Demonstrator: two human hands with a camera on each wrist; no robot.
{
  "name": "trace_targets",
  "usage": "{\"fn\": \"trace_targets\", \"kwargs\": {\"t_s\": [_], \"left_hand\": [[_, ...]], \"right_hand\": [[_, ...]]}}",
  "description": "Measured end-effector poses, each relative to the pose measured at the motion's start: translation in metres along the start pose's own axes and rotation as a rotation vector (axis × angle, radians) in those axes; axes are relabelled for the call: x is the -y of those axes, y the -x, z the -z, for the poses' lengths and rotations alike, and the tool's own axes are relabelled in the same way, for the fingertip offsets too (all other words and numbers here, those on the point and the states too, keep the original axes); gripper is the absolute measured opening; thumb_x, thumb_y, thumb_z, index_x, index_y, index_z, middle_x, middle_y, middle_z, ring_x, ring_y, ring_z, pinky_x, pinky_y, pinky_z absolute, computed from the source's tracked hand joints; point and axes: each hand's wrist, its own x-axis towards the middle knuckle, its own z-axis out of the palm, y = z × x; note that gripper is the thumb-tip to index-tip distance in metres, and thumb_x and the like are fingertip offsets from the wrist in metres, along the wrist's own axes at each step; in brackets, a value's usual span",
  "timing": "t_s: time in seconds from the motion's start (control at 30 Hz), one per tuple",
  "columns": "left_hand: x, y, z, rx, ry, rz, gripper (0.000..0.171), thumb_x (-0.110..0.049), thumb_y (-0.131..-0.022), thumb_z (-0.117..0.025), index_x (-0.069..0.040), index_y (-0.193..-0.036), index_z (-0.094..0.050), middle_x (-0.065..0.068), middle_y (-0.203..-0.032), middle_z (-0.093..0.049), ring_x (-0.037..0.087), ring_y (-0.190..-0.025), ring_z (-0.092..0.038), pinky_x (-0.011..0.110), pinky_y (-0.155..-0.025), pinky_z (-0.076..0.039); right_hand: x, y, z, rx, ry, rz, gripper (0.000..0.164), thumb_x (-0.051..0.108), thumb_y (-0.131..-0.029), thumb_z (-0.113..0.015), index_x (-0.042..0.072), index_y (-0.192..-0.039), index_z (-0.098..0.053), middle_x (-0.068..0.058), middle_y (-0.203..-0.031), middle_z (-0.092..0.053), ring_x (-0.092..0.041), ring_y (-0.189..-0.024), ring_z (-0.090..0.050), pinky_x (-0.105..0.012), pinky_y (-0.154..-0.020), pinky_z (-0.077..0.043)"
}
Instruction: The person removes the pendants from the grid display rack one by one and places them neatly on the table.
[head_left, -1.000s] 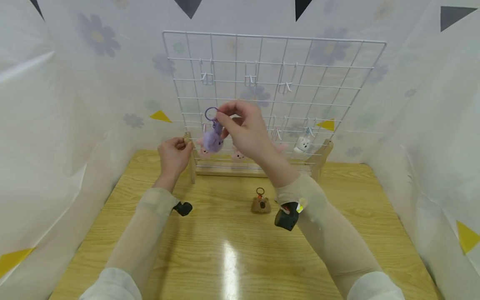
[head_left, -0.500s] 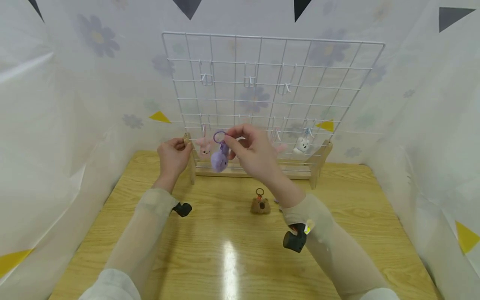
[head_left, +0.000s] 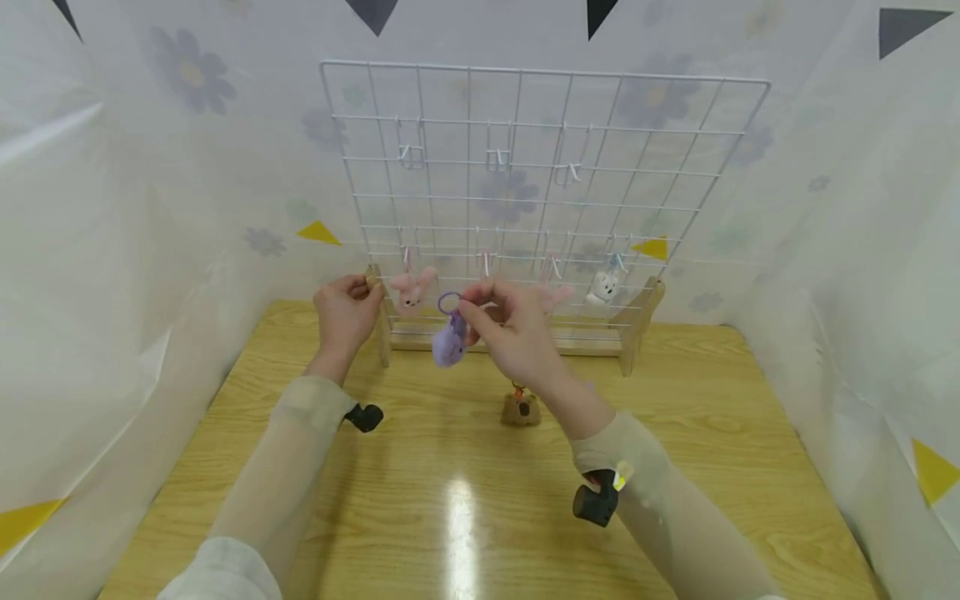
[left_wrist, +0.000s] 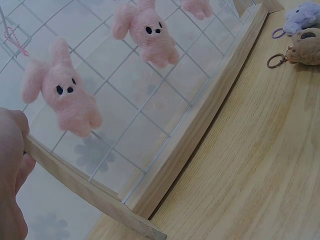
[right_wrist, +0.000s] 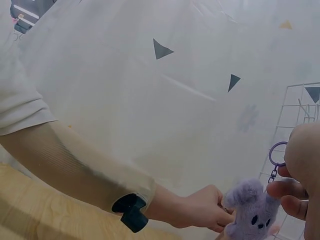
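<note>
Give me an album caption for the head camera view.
Right fingers hold a purple plush keychain before a white wire rack; left fingers grip the rack's wooden stand.

The right hand (head_left: 513, 329) has come down and slightly rightward, lowering the purple toy (head_left: 448, 345) from in front of the grid (head_left: 521, 70) to around its wooden base bar (head_left: 592, 343). The left pink bunny (head_left: 412, 292), partly covered a second ago, now shows fully; in the head view the hand now hides the next bunny (left_wrist: 151, 35) and part of the brown toy's (head_left: 521, 410) ring.
</note>
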Motion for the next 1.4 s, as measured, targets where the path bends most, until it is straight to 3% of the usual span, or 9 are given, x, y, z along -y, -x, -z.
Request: {"fn": "trace_targets", "kwargs": {"t_s": [0.13, 0.33, 0.6, 0.77, 0.9, 1.03, 1.27, 1.4], "left_hand": [[0.0, 0.001, 0.0, 0.004, 0.001, 0.003, 0.027, -0.017, -0.1, -0.073, 0.005, -0.115, -0.078, 0.021, -0.104, -0.078, 0.027, -0.095, -0.077, 0.035, -0.08, -0.065], [-0.003, 0.0, 0.001, 0.006, 0.018, 0.012, 0.026, -0.015, -0.1, -0.073, 0.006, -0.114, -0.078, 0.022, -0.104, -0.077, 0.028, -0.095, -0.077, 0.032, -0.078, -0.065], [-0.004, -0.002, 0.0, 0.0, 0.008, -0.001, 0.026, -0.015, -0.1, -0.073, 0.006, -0.114, -0.078, 0.022, -0.104, -0.077, 0.028, -0.095, -0.077, 0.033, -0.079, -0.065], [-0.004, -0.003, 0.0, 0.0, 0.015, 0.0, 0.025, -0.014, -0.1, -0.073, 0.006, -0.114, -0.078, 0.022, -0.104, -0.077, 0.028, -0.096, -0.078, 0.032, -0.079, -0.065], [-0.003, -0.003, -0.001, -0.005, 0.012, 0.002, 0.025, -0.014, -0.1, -0.073, 0.006, -0.113, -0.078, 0.022, -0.104, -0.077, 0.028, -0.096, -0.078, 0.031, -0.08, -0.065], [-0.003, -0.002, -0.001, -0.005, 0.019, 0.013, 0.026, -0.014, -0.1, -0.073, 0.006, -0.115, -0.078, 0.022, -0.106, -0.077, 0.029, -0.098, -0.077, 0.031, -0.081, -0.064], [-0.002, -0.001, -0.001, 0.0, 0.027, 0.019, 0.026, -0.014, -0.1, -0.073, 0.006, -0.115, -0.077, 0.022, -0.106, -0.077, 0.028, -0.098, -0.077, 0.031, -0.081, -0.064], [-0.002, -0.001, 0.0, 0.001, 0.025, 0.015, 0.025, -0.014, -0.1, -0.073, 0.006, -0.115, -0.078, 0.022, -0.106, -0.077, 0.028, -0.098, -0.077, 0.031, -0.081, -0.064]], "right_hand": [[-0.008, 0.005, -0.001, -0.003, -0.023, 0.003, 0.008, -0.003, -0.104, -0.064, -0.009, -0.107, -0.068, -0.017, -0.097, -0.067, -0.036, -0.065, -0.066, -0.03, -0.056, -0.058], [-0.018, 0.014, -0.001, -0.003, -0.022, -0.017, 0.004, -0.004, -0.103, -0.065, -0.007, -0.104, -0.068, -0.017, -0.1, -0.066, -0.027, -0.064, -0.064, -0.026, -0.055, -0.055], [-0.034, 0.029, 0.0, 0.016, 0.003, -0.083, 0.012, 0.0, -0.104, -0.065, -0.01, -0.107, -0.071, -0.017, -0.098, -0.069, -0.033, -0.063, -0.065, -0.024, -0.048, -0.048], [-0.046, 0.041, -0.002, 0.01, 0.001, -0.163, 0.012, 0.005, -0.105, -0.066, -0.006, -0.107, -0.072, -0.016, -0.099, -0.07, -0.027, -0.065, -0.066, -0.022, -0.048, -0.045], [-0.056, 0.05, -0.004, -0.005, -0.006, -0.221, 0.012, 0.007, -0.105, -0.067, -0.004, -0.107, -0.072, -0.016, -0.1, -0.07, -0.031, -0.066, -0.067, -0.022, -0.046, -0.044], [-0.064, 0.056, -0.006, -0.023, -0.016, -0.251, 0.011, 0.006, -0.104, -0.068, -0.004, -0.106, -0.072, -0.017, -0.102, -0.07, -0.038, -0.067, -0.067, -0.022, -0.046, -0.045], [-0.075, 0.066, -0.008, -0.033, -0.01, -0.279, 0.011, 0.006, -0.104, -0.068, -0.004, -0.106, -0.072, -0.018, -0.101, -0.07, -0.032, -0.065, -0.067, -0.021, -0.044, -0.039], [-0.079, 0.072, -0.009, -0.022, -0.028, -0.295, 0.012, 0.006, -0.105, -0.067, -0.005, -0.108, -0.072, -0.018, -0.102, -0.07, -0.036, -0.068, -0.067, -0.021, -0.043, -0.038]]}}
